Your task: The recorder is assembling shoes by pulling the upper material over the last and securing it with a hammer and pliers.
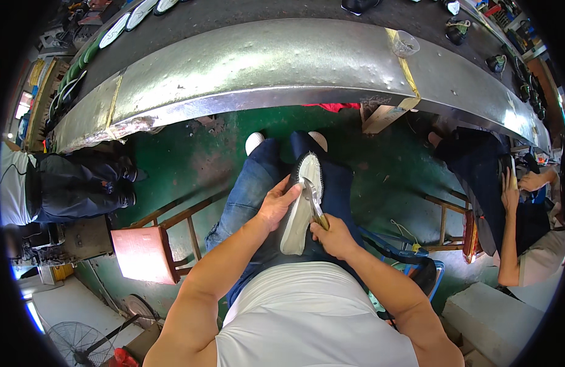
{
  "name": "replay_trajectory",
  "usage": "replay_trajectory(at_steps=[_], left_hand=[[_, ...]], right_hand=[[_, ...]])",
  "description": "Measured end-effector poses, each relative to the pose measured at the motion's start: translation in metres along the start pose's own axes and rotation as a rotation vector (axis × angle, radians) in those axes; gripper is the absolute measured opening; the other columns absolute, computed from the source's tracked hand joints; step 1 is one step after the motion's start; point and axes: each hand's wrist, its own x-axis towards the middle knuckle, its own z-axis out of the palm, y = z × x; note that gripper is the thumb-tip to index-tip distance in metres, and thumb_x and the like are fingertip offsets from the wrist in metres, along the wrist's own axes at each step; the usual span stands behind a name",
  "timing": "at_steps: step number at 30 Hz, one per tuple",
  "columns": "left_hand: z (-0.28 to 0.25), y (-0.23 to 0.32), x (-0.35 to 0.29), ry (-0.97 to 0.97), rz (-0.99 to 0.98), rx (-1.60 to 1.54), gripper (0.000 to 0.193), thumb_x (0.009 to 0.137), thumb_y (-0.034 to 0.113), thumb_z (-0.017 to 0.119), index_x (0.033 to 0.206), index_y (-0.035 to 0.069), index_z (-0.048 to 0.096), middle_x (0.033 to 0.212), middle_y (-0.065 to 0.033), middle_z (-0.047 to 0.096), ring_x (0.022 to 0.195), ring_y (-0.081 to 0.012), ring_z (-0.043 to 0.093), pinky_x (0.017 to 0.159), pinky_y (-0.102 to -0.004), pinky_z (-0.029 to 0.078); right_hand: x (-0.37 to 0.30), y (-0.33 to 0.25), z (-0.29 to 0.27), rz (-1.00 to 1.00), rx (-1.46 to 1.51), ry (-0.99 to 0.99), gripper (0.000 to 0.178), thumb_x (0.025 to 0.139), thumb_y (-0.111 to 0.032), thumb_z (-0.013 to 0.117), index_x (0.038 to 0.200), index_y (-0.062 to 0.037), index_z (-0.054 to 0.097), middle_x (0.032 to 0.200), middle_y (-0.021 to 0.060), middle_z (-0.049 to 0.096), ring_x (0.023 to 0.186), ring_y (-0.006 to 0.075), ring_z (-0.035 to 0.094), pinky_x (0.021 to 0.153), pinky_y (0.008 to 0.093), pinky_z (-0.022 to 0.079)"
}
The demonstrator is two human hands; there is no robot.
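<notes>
Across my lap lies a pale shoe upper (293,232), bottom side up, its toe pointing away from me. Dark gathered edging rings a rough whitish area at the toe. My left hand (275,205) grips its left side near the middle, with the thumb on top. In my right hand (332,235) is a pair of pliers (315,200) with metal jaws and a yellowish handle. The jaws rest over the shoe's middle, close to my left thumb; whether they pinch any material I cannot tell.
A metal-edged bench (252,67) runs ahead, with a clear cup (405,44) on its rim and soles (115,30) at the far left. Stools (146,254) flank me. One person (74,186) stands left; another (509,202) works at the right. A fan (80,345) stands lower left.
</notes>
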Motion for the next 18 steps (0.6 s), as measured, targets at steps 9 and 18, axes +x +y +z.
replay_trajectory(at_steps=[9, 18], left_hand=[[0.022, 0.027, -0.002, 0.110, -0.144, 0.188, 0.063, 0.089, 0.025, 0.074, 0.141, 0.001, 0.049, 0.119, -0.0113, 0.065, 0.110, -0.0205, 0.062, 0.097, -0.0363, 0.049], [0.040, 0.038, -0.012, 0.167, -0.128, 0.574, 0.067, 0.086, 0.028, 0.073, 0.140, -0.001, 0.047, 0.124, -0.0181, 0.064, 0.110, -0.0256, 0.064, 0.095, -0.0373, 0.051]], right_hand=[[0.001, 0.016, -0.087, 0.292, 0.647, -0.632, 0.036, 0.100, -0.017, 0.056, 0.128, 0.0063, 0.055, 0.106, 0.0156, 0.069, 0.097, 0.0257, 0.072, 0.059, 0.0282, 0.061], [0.015, -0.046, -0.067, -0.279, -0.318, -0.041, 0.048, 0.105, -0.038, 0.044, 0.092, 0.0045, 0.062, 0.073, 0.0119, 0.066, 0.068, 0.0211, 0.066, 0.065, 0.0362, 0.052]])
